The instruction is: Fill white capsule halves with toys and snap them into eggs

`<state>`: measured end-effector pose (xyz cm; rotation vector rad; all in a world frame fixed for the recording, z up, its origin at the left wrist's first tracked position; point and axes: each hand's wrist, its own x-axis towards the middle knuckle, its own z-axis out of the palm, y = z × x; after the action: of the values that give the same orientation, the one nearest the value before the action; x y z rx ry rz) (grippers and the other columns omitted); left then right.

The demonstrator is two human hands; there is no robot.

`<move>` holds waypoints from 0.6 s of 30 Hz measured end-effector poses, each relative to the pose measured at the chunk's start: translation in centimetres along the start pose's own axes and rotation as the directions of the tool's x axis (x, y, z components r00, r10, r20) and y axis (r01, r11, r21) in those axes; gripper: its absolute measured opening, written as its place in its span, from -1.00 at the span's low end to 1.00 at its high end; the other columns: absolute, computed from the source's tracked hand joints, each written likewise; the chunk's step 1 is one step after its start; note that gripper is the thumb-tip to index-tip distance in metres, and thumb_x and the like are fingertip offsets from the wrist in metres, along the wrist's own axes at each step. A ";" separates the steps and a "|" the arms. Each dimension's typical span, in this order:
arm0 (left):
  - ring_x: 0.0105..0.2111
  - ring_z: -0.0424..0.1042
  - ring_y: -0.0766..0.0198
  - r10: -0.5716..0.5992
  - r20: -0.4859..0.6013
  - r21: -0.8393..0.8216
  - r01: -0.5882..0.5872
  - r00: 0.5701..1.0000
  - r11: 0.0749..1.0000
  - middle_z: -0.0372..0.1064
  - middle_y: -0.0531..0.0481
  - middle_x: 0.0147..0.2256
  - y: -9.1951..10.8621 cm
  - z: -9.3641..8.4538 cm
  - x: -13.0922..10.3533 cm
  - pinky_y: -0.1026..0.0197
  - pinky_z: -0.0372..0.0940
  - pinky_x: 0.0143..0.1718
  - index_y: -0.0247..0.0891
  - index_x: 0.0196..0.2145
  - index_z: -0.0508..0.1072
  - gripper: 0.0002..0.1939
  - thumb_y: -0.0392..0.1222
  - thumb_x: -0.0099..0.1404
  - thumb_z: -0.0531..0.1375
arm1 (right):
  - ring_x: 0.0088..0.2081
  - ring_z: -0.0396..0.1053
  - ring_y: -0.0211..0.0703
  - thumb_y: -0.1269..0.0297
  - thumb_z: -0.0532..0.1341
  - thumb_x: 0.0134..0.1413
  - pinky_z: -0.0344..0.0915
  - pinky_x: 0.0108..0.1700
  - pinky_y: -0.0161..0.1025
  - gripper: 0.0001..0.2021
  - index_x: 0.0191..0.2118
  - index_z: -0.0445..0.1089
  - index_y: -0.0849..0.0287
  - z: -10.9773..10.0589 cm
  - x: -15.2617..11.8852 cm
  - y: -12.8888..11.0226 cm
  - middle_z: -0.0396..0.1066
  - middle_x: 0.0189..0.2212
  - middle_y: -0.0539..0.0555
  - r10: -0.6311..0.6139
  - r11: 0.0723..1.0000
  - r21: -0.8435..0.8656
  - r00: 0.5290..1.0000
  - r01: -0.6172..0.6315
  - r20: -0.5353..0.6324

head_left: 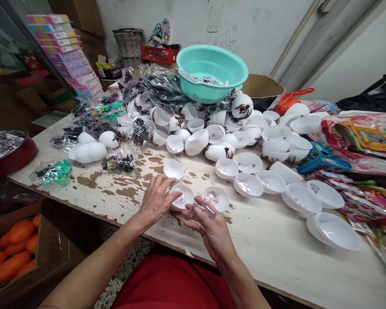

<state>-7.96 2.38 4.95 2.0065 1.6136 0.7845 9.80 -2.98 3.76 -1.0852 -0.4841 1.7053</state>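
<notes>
My left hand (pixel 156 198) reaches over the near edge of a white half-shell cup (pixel 187 198), fingers stretched and apart, with nothing visible in them. Inside that cup lies a small printed packet. Just beyond my fingertips stands another white cup (pixel 173 168), with no packet visible in it. My right hand (pixel 212 227) is palm up, thumb and fingers closed on several small shiny packets (pixel 199 211). Close beyond its fingertips is a third white cup (pixel 223 198) holding small packets. More cups with packets (pixel 249 185) stand to the right.
White egg-shaped shells (pixel 196 139) and bagged dark parts (pixel 120 163) crowd the table's (pixel 263 240) middle and back. A turquoise basin (pixel 212 92) sits behind them. Left are a red bowl (pixel 28 150) and a carton of orange objects (pixel 46 240); colourful packages (pixel 366 137) lie right.
</notes>
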 end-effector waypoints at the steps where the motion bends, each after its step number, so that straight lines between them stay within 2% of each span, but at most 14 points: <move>1: -0.06 0.32 0.09 0.019 0.063 -0.102 -0.012 0.998 0.995 0.35 -0.07 -0.04 0.5 -0.1 -0.2 0.06 0.28 -0.03 -0.13 0.04 0.42 -0.60 -0.09 0.25 0.28 | -0.27 0.55 0.03 0.13 0.51 -0.16 0.56 -0.35 -0.17 -0.50 -0.10 0.42 0.22 0.1 0.1 0.0 0.56 -0.26 0.15 -0.005 1.000 -0.020 1.000 0.005 0.002; 3: -0.14 0.38 0.18 0.117 0.194 -0.292 -0.056 0.974 0.955 0.38 -0.02 -0.09 1.5 0.0 -0.7 0.16 0.32 -0.11 -0.11 0.01 0.44 -0.62 -0.11 0.23 0.29 | -0.32 0.54 -0.03 0.08 0.50 -0.14 0.54 -0.45 -0.26 -0.55 -0.18 0.46 0.24 0.5 0.2 -0.1 0.55 -0.32 0.12 -0.005 1.000 -0.030 1.000 0.006 0.017; 4: -0.18 0.40 0.21 0.159 0.218 -0.354 -0.074 0.963 0.932 0.40 0.00 -0.13 1.9 0.1 -0.8 0.19 0.33 -0.14 -0.12 -0.05 0.48 -0.69 -0.14 0.23 0.29 | -0.34 0.53 -0.05 0.05 0.48 -0.12 0.53 -0.48 -0.28 -0.56 -0.18 0.47 0.24 0.7 0.2 -0.1 0.54 -0.32 0.11 0.012 1.000 -0.018 0.999 -0.011 0.041; 6: -0.21 0.42 0.23 0.172 0.166 -0.400 -0.093 0.971 0.912 0.43 0.01 -0.23 2.3 0.4 -0.6 0.21 0.32 -0.14 -0.15 -0.21 0.52 -0.87 -0.19 0.27 0.24 | -0.30 0.55 -0.03 0.00 0.43 -0.05 0.54 -0.44 -0.27 -0.55 -0.14 0.47 0.23 1.2 0.2 -0.3 0.55 -0.23 0.13 0.055 0.998 0.026 0.993 -0.058 0.101; 7: -0.23 0.42 0.23 0.138 0.109 -0.385 -0.086 0.984 0.919 0.44 0.01 -0.27 2.2 0.6 -0.1 0.22 0.32 -0.15 -0.16 -0.27 0.53 -0.90 -0.20 0.30 0.20 | -0.27 0.56 0.00 -0.02 0.41 -0.03 0.56 -0.40 -0.23 -0.53 -0.09 0.46 0.22 1.3 0.2 -0.5 0.54 -0.17 0.16 0.072 0.996 0.047 0.990 -0.078 0.121; 9: -0.24 0.43 0.23 0.033 -0.023 -0.301 -0.038 0.999 0.953 0.45 -0.01 -0.28 1.6 0.6 1.5 0.22 0.33 -0.16 -0.17 -0.28 0.53 -0.83 -0.18 0.36 0.12 | -0.24 0.56 0.02 -0.01 0.41 -0.01 0.57 -0.33 -0.18 -0.48 0.00 0.40 0.20 1.6 0.1 -0.7 0.52 -0.07 0.21 0.076 0.995 0.059 0.992 -0.082 0.101; 11: -0.17 0.43 0.19 -0.041 -0.139 -0.180 0.016 0.989 0.984 0.46 -0.04 -0.23 0.4 0.4 3.4 0.17 0.33 -0.08 -0.17 -0.24 0.53 -0.81 -0.15 0.38 0.11 | -0.27 0.57 0.01 0.01 0.43 -0.04 0.56 -0.38 -0.20 -0.44 0.01 0.36 0.21 1.6 0.1 -0.8 0.53 -0.09 0.26 0.057 0.998 0.021 0.998 -0.058 0.022; 13: -0.09 0.41 0.14 -0.079 -0.188 -0.099 0.061 0.979 0.993 0.46 -0.05 -0.13 -1.4 -0.4 5.0 0.14 0.32 -0.01 -0.15 -0.16 0.52 -0.83 -0.15 0.30 0.21 | -0.33 0.56 0.00 0.00 0.47 -0.11 0.52 -0.48 -0.27 -0.45 -0.08 0.38 0.24 1.2 0.1 -0.6 0.55 -0.13 0.28 0.054 0.997 -0.051 0.998 -0.056 -0.038; 14: -0.07 0.41 0.14 -0.093 -0.196 -0.076 0.079 0.976 0.994 0.45 -0.04 -0.08 -2.4 -0.9 5.5 0.15 0.32 0.01 -0.14 -0.12 0.52 -0.77 -0.15 0.24 0.27 | -0.34 0.56 -0.01 -0.02 0.48 -0.15 0.50 -0.51 -0.29 -0.45 -0.13 0.40 0.25 0.8 0.0 -0.5 0.55 -0.13 0.29 0.056 0.994 -0.095 0.997 -0.061 -0.056; 16: -0.06 0.42 0.18 -0.140 -0.243 -0.035 0.135 0.960 0.990 0.43 0.00 -0.03 -4.8 -2.5 5.6 0.19 0.34 0.01 -0.09 -0.06 0.50 -0.69 -0.14 0.21 0.30 | -0.31 0.55 0.02 -0.05 0.51 -0.24 0.51 -0.50 -0.29 -0.46 -0.22 0.46 0.26 -0.8 -0.1 -0.2 0.54 -0.12 0.28 0.079 0.976 -0.198 0.994 -0.094 -0.080; 18: 0.01 0.38 0.18 -0.228 -0.360 -0.005 0.243 0.905 0.970 0.37 -0.02 0.04 -7.6 -4.9 4.9 0.17 0.32 0.05 -0.09 0.00 0.45 -0.69 -0.11 0.31 0.21 | -0.32 0.56 0.09 -0.07 0.53 -0.35 0.53 -0.50 -0.23 -0.47 -0.30 0.51 0.23 -3.1 -0.4 0.2 0.56 -0.18 0.25 0.073 0.949 -0.295 0.987 -0.113 -0.144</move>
<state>-15.99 8.80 4.35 1.7168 2.0450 1.0765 12.37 -3.91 2.18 -1.4526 -0.6325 1.6618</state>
